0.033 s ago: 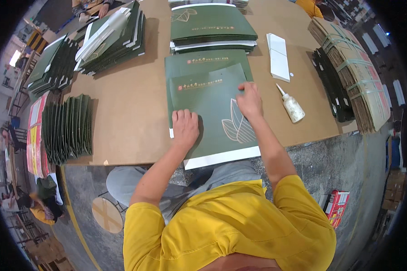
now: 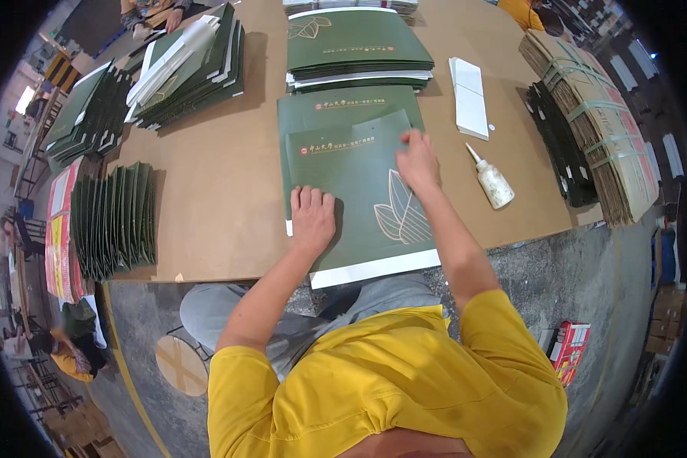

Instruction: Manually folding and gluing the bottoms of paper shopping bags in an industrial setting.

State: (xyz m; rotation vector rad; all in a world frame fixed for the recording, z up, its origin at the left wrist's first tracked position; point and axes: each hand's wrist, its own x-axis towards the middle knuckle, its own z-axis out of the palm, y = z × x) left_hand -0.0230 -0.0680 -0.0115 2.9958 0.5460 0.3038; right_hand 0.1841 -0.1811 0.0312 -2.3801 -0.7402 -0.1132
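Observation:
A green paper sheet [image 2: 351, 175] with a gold leaf outline and a white strip along its near edge lies slightly askew over another green sheet [image 2: 313, 109]. My left hand [image 2: 313, 219] rests on its left part, palm down, fingers laid flat on the paper. At the sheet's right edge, near the far corner, the fingers of my right hand [image 2: 419, 162] are bent together against the edge. Right of that hand, a white squeeze bottle [image 2: 495, 182] with a pointed nozzle lies on its side. Beyond it is a stack of narrow white paper strips [image 2: 469, 99].
Stacked green sheets [image 2: 359, 42] lie straight ahead. Folded green bags [image 2: 114, 217] stand at the left, with further piles [image 2: 198, 72] behind. Tied brown bundles [image 2: 595, 126] and dark folded pieces [image 2: 561, 145] line the right. A round stool [image 2: 181, 365] stands below the table [image 2: 221, 191].
My right hand has shifted slightly away from me along the sheet's right edge. My left hand stays in its place on the paper.

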